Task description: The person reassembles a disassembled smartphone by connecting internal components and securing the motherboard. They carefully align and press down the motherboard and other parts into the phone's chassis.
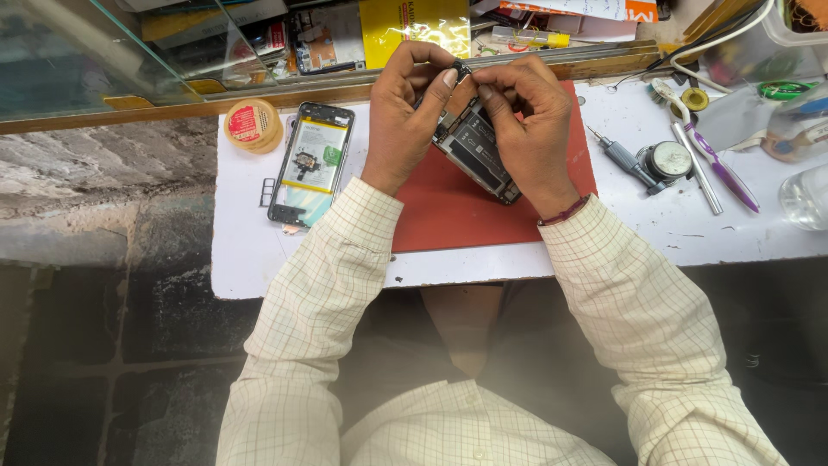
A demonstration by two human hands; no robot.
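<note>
While both hands grip an opened phone (477, 148), red mat (457, 211), cluttered white worktop (250, 250), stone floor.

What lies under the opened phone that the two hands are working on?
A red mat lies under the opened phone, on the white table. The left hand and right hand cover the phone's top end.

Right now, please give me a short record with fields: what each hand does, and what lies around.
left hand: pinches a small dark part at the top of the opened phone
right hand: pinches the same part, wrist over the phone
under phone: red mat
left of mat: second opened phone, tape roll
right of mat: screwdriver, toothbrush
</note>
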